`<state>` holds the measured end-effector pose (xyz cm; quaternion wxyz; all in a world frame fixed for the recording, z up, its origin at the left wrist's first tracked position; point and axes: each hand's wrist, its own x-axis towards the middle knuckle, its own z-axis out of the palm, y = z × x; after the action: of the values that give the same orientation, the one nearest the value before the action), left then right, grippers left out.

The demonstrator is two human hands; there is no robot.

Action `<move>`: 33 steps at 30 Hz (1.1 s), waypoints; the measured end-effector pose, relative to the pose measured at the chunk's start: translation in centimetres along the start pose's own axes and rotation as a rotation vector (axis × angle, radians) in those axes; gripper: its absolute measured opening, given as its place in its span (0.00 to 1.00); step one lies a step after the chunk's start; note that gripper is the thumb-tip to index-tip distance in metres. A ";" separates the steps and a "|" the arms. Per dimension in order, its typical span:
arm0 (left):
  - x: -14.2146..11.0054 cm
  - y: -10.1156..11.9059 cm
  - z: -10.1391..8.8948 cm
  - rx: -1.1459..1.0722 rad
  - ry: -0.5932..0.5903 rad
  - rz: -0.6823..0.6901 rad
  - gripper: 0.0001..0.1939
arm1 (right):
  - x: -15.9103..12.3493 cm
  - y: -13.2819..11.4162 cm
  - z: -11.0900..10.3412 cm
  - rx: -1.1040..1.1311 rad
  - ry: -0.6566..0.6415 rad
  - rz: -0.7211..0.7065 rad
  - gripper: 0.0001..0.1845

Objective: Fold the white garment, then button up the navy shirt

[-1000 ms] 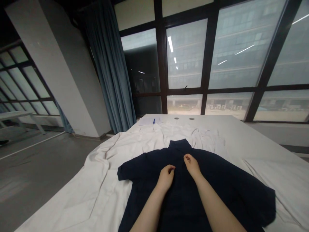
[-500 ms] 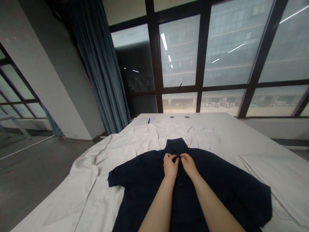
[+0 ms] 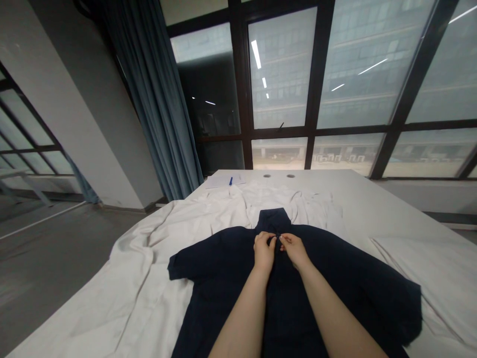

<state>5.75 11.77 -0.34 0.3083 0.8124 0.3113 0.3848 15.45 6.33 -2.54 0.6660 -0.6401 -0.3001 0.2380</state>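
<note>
A dark navy short-sleeved shirt lies spread out face up, its collar pointing away from me. Both hands meet at the upper front opening, just below the collar. My left hand pinches the left edge of the front between thumb and fingers. Close beside it, my right hand pinches the cloth at the other edge. The fingertips nearly touch. Any button between them is too small and dark to make out.
Under the shirt a rumpled white cloth covers much of the white table. Folded white fabric lies at the right. A blue pen rests on paper at the far end, before the windows. A blue curtain hangs at the left.
The view has tilted down a little. My right hand has turned slightly, its fingers now reaching more sideways toward the left hand. Both hands stay on the shirt front.
</note>
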 end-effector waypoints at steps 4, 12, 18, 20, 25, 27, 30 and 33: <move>0.2 -0.2 0.1 -0.048 0.006 0.012 0.06 | 0.0 0.0 -0.1 0.066 -0.007 0.045 0.16; 0.6 -0.8 0.0 -0.110 -0.013 0.095 0.06 | -0.2 -0.2 -0.1 0.165 -0.046 0.118 0.16; 0.5 -0.8 -0.2 -0.152 -0.024 0.119 0.05 | -0.2 -0.6 -0.3 0.219 -0.102 0.157 0.15; 0.5 -0.6 -0.2 -0.186 -0.039 0.115 0.05 | -0.2 -0.6 -0.4 0.246 -0.126 0.164 0.14; 0.5 -0.3 -0.3 -0.269 -0.068 0.079 0.06 | -0.1 -0.4 -0.5 0.337 -0.184 0.199 0.14; 0.6 -0.3 -0.3 -0.281 -0.071 0.064 0.06 | -0.1 -0.3 -0.5 0.370 -0.197 0.212 0.13; 0.6 -0.3 -0.3 -0.290 -0.077 0.041 0.07 | 0.0 -0.3 -0.6 0.408 -0.209 0.231 0.13; 0.6 -0.3 -0.3 -0.294 -0.081 0.034 0.07 | -0.1 -0.4 -0.8 0.434 -0.222 0.257 0.12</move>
<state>5.77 12.47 -0.16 0.4298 0.7785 0.2252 0.3981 15.90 5.69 -2.15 0.7149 -0.4854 -0.2295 0.4480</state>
